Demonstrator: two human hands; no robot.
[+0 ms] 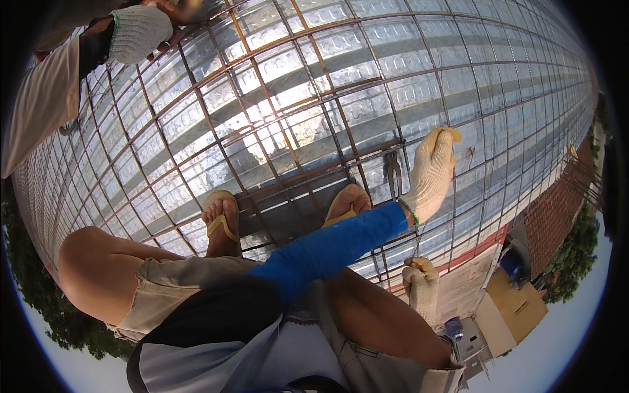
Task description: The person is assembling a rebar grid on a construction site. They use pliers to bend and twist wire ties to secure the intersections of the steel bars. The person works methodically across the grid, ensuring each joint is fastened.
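Observation:
My left hand (432, 160), in a cream knitted glove below a blue sleeve, reaches across to the right over a mesh of steel bars (377, 80). Its fingers are curled closed beside a bar; what they hold, if anything, is hidden. Lower down, beyond my right thigh, my right hand (421, 285) wears a similar glove, with fingers pinched together. A thin wire (417, 243) rises from that pinch toward my left wrist. Pincers (394, 175) with dark handles lie by the mesh, just left of my left hand.
Ribbed shiny metal decking (367, 108) lies under the mesh. My sandalled feet (223, 216) stand among the bars. At upper left, another person's gloved hand (139, 36) is over the mesh. Past the deck's right edge are a tiled roof (557, 216), buildings and trees.

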